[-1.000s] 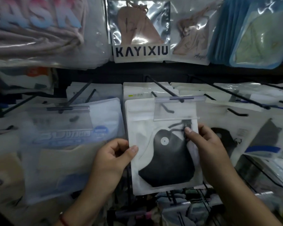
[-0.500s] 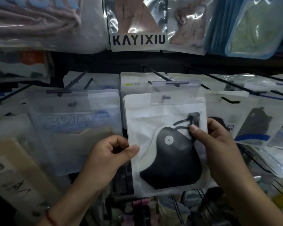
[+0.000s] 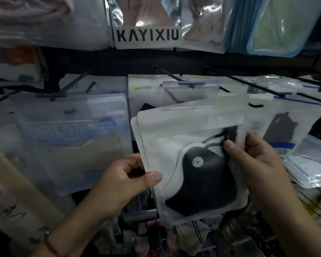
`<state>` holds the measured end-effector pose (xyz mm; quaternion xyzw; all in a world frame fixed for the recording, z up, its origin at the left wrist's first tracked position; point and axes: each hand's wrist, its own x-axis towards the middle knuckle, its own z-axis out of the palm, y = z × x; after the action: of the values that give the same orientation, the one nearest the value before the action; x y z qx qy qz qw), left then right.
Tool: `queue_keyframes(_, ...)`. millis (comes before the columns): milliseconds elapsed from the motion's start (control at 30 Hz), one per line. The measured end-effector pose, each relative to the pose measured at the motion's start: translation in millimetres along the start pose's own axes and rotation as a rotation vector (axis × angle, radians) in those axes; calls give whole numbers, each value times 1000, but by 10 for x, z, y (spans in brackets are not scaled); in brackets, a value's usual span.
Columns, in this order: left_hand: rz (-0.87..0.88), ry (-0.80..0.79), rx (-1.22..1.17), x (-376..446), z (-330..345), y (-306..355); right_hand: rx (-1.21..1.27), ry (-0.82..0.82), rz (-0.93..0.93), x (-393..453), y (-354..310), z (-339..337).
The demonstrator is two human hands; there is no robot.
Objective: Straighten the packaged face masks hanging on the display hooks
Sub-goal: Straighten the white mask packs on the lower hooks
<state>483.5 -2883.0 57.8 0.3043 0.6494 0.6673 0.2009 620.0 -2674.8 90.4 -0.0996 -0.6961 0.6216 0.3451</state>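
Observation:
A white packet holding a black face mask [image 3: 191, 138] hangs tilted from a black display hook [image 3: 174, 76] by its clear header tab at the centre. My left hand [image 3: 122, 180] pinches the packet's left edge, thumb on the front. My right hand [image 3: 258, 164] grips its right edge, thumb pressing near the mask's ear strap. More white packets hang behind it on the same hook.
A stack of clear packets with blue print [image 3: 69, 134] hangs to the left. Packets with dark masks [image 3: 282, 127] hang to the right on long black hooks. Above hang a KAYIXIU packet [image 3: 146, 34], beige mask packets and blue-edged packets [image 3: 267, 25]. Wire racks with goods lie below.
Both hands kept their hold on the black mask packet. Its lower part has swung out, so the packet now hangs tilted. The view has shifted downward.

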Motion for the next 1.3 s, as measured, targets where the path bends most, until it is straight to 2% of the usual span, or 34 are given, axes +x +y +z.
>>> queue_keyframes(100, 36, -45, 96, 40, -6, -52, -24, 14, 56, -28, 96, -54)
queue_keyframes(200, 92, -33, 74, 106, -23, -65, -73, 2, 115, -74, 173, -127)
queue_keyframes(333, 134, 2, 237, 218, -21, -2, -106, -113, 198, -141, 253, -231)
queue_keyframes(500, 83, -218, 586, 308, 102, 94, -140, -127, 200, -220, 334, -338)
queue_keyframes(567, 79, -198, 609, 343, 178, 100, -272, -82, 148, -249, 361, -365)
queue_keyframes(600, 75, -181, 598, 353, 219, 101, -437, -38, 88, -258, 373, -384)
queue_keyframes(700, 78, -155, 599, 391, 351, 96, -909, 103, -245, -268, 388, -420)
queue_keyframes(800, 94, -174, 620, 427, 476, 108, -1136, 59, -510, -249, 394, -436)
queue_keyframes(900, 107, -190, 578, 472, 582, 134, -1189, 11, -554, -217, 416, -467)
queue_keyframes(1033, 84, -211, 457, 504, 748, 138, -1189, 60, -542, -179, 382, -583)
queue_keyframes(1167, 87, -223, 378, 513, 916, 136, -1177, 118, -621, -159, 313, -726)
queue_keyframes(1300, 109, -301, 315, 517, 1019, 209, -1151, 68, -585, -177, 283, -893)
